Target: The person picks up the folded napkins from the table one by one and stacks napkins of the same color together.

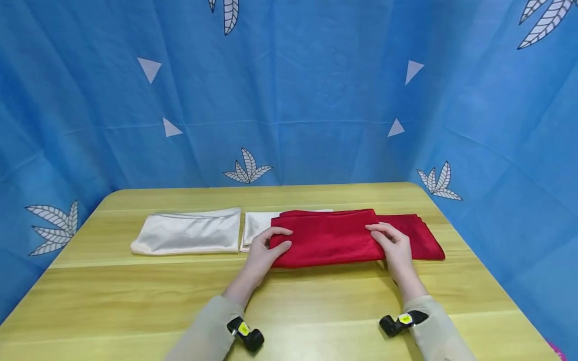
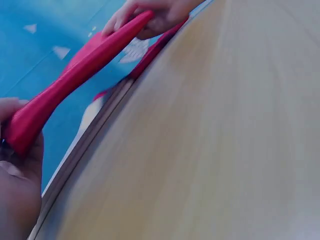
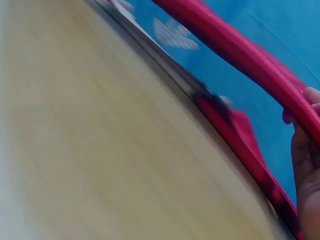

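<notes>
"Currently, what does each grip have?"

"Left grip [image 1: 265,251] and right grip [image 1: 396,246] pinch opposite ends of a folded red cloth [image 1: 329,238], suspended above the counter [image 1: 158,296]."

"Around it?"

"Second red cloth [image 1: 413,234] lies behind its right end; partly hidden white cloth [image 1: 257,223] behind its left; leftmost white cloth [image 1: 189,233] beyond that."

"Progress?"

"Judgement: three folded pieces already laid out; held one looks folded, not yet set down."
</notes>
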Tool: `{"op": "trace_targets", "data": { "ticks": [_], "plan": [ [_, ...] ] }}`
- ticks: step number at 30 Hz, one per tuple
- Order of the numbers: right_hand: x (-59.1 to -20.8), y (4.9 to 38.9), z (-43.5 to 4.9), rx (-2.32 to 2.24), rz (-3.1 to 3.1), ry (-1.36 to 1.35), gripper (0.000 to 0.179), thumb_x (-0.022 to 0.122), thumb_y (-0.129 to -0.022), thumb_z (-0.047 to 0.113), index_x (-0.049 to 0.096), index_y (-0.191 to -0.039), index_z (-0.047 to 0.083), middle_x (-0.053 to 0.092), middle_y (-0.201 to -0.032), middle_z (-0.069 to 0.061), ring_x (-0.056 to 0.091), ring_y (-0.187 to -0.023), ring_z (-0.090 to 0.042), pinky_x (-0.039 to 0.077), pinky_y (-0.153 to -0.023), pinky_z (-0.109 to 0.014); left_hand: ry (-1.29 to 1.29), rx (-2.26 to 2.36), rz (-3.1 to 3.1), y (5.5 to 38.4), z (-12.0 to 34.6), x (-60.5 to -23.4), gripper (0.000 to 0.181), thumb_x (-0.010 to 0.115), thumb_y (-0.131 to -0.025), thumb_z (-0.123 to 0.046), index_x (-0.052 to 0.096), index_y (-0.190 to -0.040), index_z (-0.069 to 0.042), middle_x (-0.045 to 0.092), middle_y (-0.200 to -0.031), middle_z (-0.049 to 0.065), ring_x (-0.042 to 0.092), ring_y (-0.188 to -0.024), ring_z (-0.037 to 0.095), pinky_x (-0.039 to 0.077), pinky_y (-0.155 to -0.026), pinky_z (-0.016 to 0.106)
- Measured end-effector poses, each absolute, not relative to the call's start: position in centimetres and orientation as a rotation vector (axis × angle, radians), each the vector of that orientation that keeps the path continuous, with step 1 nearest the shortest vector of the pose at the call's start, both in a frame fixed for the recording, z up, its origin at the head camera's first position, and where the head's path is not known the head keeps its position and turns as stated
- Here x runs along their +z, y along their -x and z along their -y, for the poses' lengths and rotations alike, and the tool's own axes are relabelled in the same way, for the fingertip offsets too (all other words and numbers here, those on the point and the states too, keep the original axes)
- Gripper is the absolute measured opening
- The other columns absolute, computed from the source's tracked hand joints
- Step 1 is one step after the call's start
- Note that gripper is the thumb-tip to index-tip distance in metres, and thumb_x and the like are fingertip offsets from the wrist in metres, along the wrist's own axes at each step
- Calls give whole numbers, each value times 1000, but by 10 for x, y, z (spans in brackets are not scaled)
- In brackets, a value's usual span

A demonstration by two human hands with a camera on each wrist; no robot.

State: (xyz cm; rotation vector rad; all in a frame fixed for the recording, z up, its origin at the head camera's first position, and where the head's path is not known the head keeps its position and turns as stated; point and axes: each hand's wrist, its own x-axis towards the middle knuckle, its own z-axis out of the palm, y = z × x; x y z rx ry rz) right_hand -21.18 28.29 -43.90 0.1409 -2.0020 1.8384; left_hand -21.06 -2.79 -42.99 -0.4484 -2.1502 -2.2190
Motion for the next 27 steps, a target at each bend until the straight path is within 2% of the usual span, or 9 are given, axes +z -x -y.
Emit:
{"op": "trace_targets", "data": {
  "ticks": [6,9,15,20,24,27],
  "plan": [
    [-433,215,-317,1849,1846,81,18,61,-90,-2,69,-105,-8,68,-98,8,51,-109,-13,40,-90,-16,510,-2237,2056,211,-28,-417,30,65,-87,2,65,-116,-1,60,-121,8,49,-114,21,44,-92,30],
    [-432,215,-329,1863,1773,179,19,62,-90,-1,71,-106,-5,68,-97,7,50,-109,-13,40,-89,-14,521,-2276,2030,219,-49,-424,35,64,-87,3,62,-121,-1,57,-124,11,49,-114,23,43,-94,32],
    [-434,217,-354,1891,1629,293,18,63,-88,-2,75,-101,1,69,-90,8,52,-104,-12,41,-84,-13,578,-2468,1948,228,-84,-442,51,62,-86,7,51,-135,-6,48,-133,12,52,-112,24,45,-92,27],
    [-433,217,-371,1868,1554,363,17,64,-88,-2,74,-102,0,69,-87,7,54,-98,-12,43,-76,-13,632,-2393,2055,224,-105,-442,61,61,-86,4,43,-142,-9,39,-139,10,44,-122,24,40,-100,32],
    [-432,217,-380,1768,1644,450,18,68,-88,6,75,-104,6,69,-94,9,53,-105,-12,41,-79,-10,626,-2161,2217,224,-118,-442,67,66,-85,-4,38,-146,-12,36,-142,9,36,-130,25,35,-104,39],
    [-433,218,-384,1692,1733,506,18,69,-88,10,76,-105,10,68,-97,11,53,-108,-10,40,-82,-10,635,-2031,2288,226,-125,-443,70,66,-84,-2,36,-147,-11,32,-145,10,32,-133,27,34,-106,42]
  ]
}}
